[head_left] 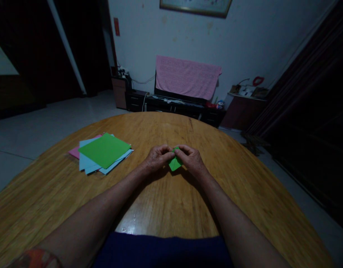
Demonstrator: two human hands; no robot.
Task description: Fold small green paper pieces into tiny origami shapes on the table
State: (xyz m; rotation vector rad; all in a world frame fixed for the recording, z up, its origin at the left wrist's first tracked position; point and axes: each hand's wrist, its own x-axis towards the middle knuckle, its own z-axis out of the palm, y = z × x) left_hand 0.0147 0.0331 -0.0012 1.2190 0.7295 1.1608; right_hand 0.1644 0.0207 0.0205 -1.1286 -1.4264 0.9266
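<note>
Pinching green paper fold point(175, 163), top hidden by L hand point(158, 158) + R hand point(192, 160)

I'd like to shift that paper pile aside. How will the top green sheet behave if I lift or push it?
The green sheet looks like thin origami paper, so it is probably light and floppy when lifted. It lies loosely on the blue sheets, so a push would likely drag them along. The varnished table may let them slide easily.
</note>
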